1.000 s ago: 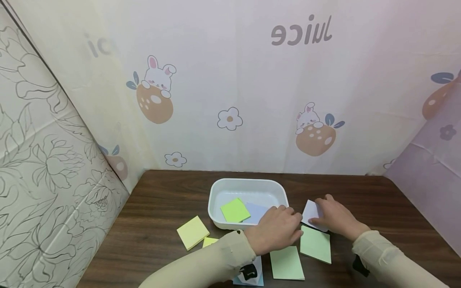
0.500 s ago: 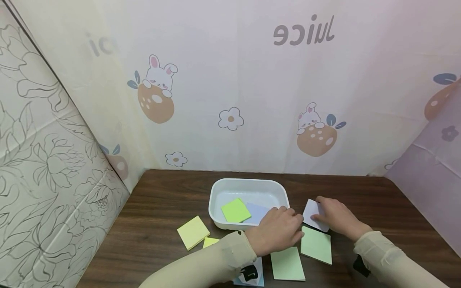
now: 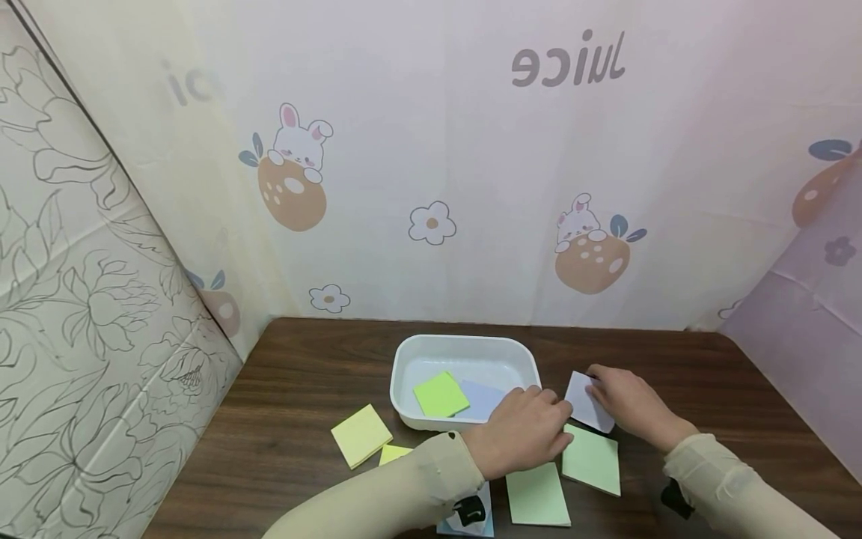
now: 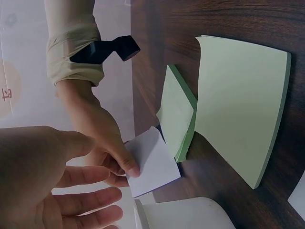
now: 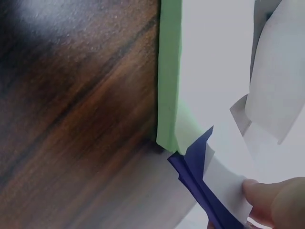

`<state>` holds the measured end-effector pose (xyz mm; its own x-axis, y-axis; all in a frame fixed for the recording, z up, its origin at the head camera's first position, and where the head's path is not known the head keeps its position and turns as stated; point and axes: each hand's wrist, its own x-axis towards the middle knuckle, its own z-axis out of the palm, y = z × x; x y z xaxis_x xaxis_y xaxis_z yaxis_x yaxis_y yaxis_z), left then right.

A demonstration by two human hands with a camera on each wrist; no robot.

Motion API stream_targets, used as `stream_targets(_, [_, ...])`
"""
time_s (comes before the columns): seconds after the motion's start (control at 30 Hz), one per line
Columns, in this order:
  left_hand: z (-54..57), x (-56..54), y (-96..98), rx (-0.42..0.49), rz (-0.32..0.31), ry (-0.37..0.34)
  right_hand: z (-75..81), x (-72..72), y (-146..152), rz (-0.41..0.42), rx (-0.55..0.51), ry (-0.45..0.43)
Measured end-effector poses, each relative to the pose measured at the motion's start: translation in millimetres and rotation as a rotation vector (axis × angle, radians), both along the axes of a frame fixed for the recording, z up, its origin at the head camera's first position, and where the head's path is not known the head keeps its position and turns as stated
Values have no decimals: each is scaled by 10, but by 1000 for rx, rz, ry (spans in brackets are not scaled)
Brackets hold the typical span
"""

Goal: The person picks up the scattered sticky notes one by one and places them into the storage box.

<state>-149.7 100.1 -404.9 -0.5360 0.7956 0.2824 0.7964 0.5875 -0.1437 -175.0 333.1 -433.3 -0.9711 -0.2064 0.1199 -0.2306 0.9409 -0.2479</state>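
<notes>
My right hand (image 3: 633,404) pinches a pale lavender sticky-note pad (image 3: 587,402) by its right side. The thumb lies on its face in the left wrist view, and a dark purple edge (image 5: 202,191) shows in the right wrist view. My left hand (image 3: 521,433) hovers by the front right corner of the white tub (image 3: 465,344), its fingers loosely extended and holding nothing in the left wrist view. Inside the tub lie a bright green pad (image 3: 441,394) and a lilac one (image 3: 481,399).
Two pale green pads, one farther right (image 3: 591,459) and one nearer (image 3: 537,494), lie below my hands. A yellow pad (image 3: 361,436) sits left of the tub, and a second yellow one (image 3: 393,453) is partly behind my left sleeve. A blue pad (image 3: 488,524) shows under that forearm.
The right hand's raised finger has come down, and its grip has moved toward the lavender pad's edge, so more of the pad shows. The left hand has barely moved.
</notes>
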Motion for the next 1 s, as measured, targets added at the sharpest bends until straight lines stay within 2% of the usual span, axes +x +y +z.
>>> stream_targets(0.57, [-2, -35, 28, -9, 8, -16, 96, 53, -150, 8, -65, -31])
stream_targets(1.0, [28, -44, 49, -13, 15, -11, 211, 67, -181, 35, -83, 22])
